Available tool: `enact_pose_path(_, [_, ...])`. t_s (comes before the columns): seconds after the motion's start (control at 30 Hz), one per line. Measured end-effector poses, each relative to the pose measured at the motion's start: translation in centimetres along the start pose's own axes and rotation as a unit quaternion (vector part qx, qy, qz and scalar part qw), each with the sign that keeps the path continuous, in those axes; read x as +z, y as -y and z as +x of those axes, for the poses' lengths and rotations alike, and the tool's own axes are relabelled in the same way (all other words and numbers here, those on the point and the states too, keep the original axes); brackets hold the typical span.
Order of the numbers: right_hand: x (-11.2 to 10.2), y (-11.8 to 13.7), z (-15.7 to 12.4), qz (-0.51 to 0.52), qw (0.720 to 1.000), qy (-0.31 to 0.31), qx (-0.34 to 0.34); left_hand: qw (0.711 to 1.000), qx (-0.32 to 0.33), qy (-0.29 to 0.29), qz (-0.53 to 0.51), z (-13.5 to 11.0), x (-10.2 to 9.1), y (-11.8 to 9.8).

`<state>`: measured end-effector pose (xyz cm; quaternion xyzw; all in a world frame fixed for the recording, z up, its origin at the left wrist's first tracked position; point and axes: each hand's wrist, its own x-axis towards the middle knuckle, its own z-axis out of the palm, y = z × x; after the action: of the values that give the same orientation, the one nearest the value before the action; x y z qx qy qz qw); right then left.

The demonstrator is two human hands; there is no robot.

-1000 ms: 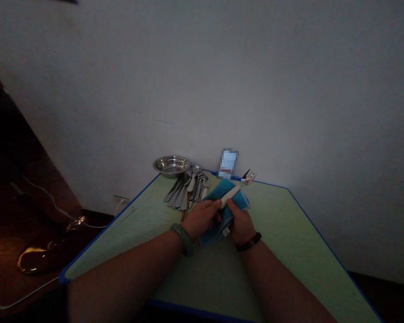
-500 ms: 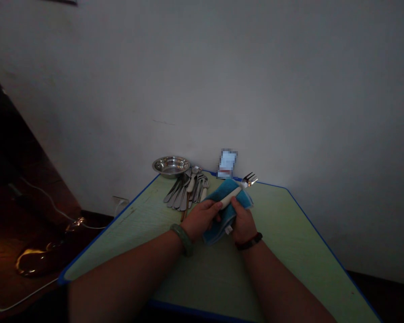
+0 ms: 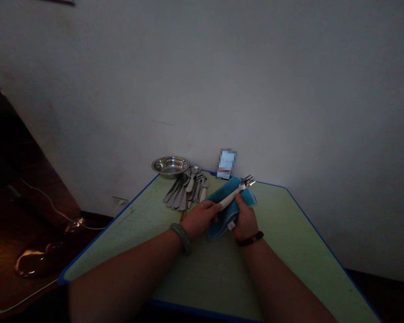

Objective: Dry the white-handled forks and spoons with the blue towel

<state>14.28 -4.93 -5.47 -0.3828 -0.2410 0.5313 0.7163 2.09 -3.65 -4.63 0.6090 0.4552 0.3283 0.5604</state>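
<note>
A fork (image 3: 230, 198) with a pale handle and metal tines lies across a blue cloth (image 3: 222, 190), tines pointing away to the right. My left hand (image 3: 201, 218) is closed on the handle's near end. Around the cloth and the fork near its neck, my right hand (image 3: 245, 219) is closed, its thumb on top. The right palm's underside is hidden by the cloth. Just left of the cloth lies a pile of cutlery (image 3: 182, 195), with several spoons and forks, some with pale handles.
A shallow metal bowl (image 3: 170, 167) stands at the table's far left corner. Behind the cloth, a phone with a blurred screen (image 3: 226, 162) leans against the wall. The green table (image 3: 283, 251) has a blue edge. A white cable (image 3: 50, 200) hangs left of the table.
The fork has turned in my hands, so its tines now show more edge-on. The cloth has shifted slightly right, and both hands keep their hold.
</note>
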Motion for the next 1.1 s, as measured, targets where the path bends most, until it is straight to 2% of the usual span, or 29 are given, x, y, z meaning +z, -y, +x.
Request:
enact_pose_path(0.2, [0.2, 0.7, -0.1, 0.006, 1.000, -0.031, 0.001, 1.000, 0.016, 0.013, -0.019, 0.0, 0.0, 0.1])
enact_pose_path(0.4, [0.3, 0.9, -0.1, 0.037, 0.999, -0.031, -0.017, 1.000, 0.010, 0.011, -0.021, -0.1, -0.1, 0.2])
enact_pose_path(0.6, [0.8, 1.6, -0.6, 0.002, 0.997, -0.066, -0.036, 0.999, 0.017, 0.017, -0.021, 0.0, -0.2, 0.4])
enact_pose_path(0.87, [0.7, 1.6, -0.4, 0.000, 0.995, -0.083, -0.046, 0.999, 0.031, 0.004, 0.013, 0.0, -0.4, 0.3])
enact_pose_path(1.1, [0.6, 1.4, -0.3, -0.023, 0.994, -0.089, -0.052, 0.999, 0.033, 0.021, 0.022, 0.0, -0.1, 0.6])
